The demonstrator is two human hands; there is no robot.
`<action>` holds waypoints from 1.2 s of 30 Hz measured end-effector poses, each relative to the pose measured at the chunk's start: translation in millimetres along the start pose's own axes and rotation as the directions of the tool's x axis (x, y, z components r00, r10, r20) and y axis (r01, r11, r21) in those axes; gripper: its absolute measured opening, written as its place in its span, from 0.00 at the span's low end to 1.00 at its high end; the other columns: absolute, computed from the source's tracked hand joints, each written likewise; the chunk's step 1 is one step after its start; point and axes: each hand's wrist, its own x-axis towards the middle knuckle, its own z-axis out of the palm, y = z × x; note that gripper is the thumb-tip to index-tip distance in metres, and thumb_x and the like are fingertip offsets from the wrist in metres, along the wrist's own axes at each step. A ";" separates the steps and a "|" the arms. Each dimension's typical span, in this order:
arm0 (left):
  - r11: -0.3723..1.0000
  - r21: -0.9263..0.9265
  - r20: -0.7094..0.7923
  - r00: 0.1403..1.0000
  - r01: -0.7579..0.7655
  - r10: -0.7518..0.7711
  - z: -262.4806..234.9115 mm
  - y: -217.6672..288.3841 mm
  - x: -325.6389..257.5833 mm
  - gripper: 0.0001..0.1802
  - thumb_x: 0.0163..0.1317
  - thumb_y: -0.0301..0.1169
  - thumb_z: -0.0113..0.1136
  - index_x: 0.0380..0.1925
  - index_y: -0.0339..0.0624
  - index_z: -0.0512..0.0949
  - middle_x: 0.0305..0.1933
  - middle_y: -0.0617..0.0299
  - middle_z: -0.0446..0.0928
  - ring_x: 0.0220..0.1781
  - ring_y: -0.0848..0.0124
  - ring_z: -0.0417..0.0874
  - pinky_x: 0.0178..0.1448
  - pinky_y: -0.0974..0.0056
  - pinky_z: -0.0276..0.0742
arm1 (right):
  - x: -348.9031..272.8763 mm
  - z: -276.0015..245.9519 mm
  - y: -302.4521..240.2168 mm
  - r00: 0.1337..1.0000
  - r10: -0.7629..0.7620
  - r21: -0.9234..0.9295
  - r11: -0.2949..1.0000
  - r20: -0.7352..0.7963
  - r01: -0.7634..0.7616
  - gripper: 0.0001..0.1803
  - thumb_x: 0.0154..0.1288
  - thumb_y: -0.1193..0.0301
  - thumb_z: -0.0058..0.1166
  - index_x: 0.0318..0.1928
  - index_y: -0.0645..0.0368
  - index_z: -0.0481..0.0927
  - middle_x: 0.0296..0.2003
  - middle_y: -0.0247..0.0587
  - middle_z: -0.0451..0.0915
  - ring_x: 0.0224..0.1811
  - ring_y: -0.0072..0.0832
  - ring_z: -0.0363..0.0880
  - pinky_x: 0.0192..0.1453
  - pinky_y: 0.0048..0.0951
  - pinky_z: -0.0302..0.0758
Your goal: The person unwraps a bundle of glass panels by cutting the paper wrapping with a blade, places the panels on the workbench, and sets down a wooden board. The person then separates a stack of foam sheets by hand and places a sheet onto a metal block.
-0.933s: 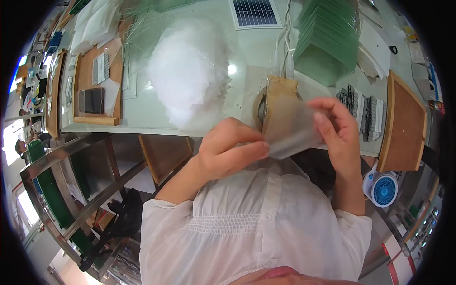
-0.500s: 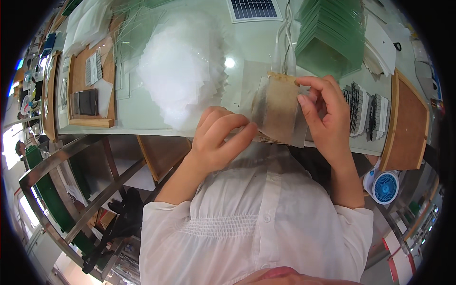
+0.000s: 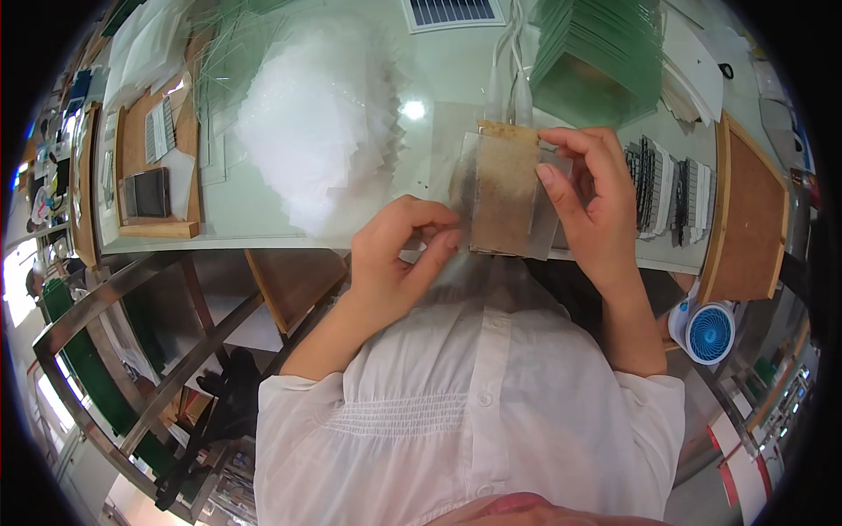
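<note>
A brown, stained rectangular plate (image 3: 504,188) lies near the table's front edge, with white-sleeved cables running to its far end. Thin clear sheets (image 3: 543,232) lie around it and stick out past its sides. My right hand (image 3: 601,197) is at the far right, its index fingertip and thumb on the right edge of this stack, gripping a clear sheet there. Beside the stack's left edge, my left hand (image 3: 399,250) has thumb and index finger curled together. Whatever is between those fingertips is too small to make out.
To the left lies a big fanned heap of translucent white sheets (image 3: 316,131). Green-edged glass panes (image 3: 596,79) are stacked at the far right. A solar panel (image 3: 452,12) is at the back. Rows of cell strips (image 3: 651,186) stand right, by a wooden board (image 3: 745,210).
My left hand's thumb and index finger have shifted slightly left, off the stack's near-left corner. My right hand stays at the right edge. The whole view has shifted a little.
</note>
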 end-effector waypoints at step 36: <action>0.864 -0.409 -0.012 0.945 0.295 -0.328 11.1 8.6 -9.2 0.12 0.62 0.21 0.58 0.44 0.35 0.71 0.34 0.63 0.74 0.32 0.77 0.77 0.39 0.73 0.75 | -27.4 -140.4 36.3 0.985 0.056 -0.548 0.836 0.161 0.042 0.56 0.31 0.48 0.70 0.66 0.53 0.63 0.64 0.37 0.65 0.72 0.38 0.50 0.74 0.44 0.47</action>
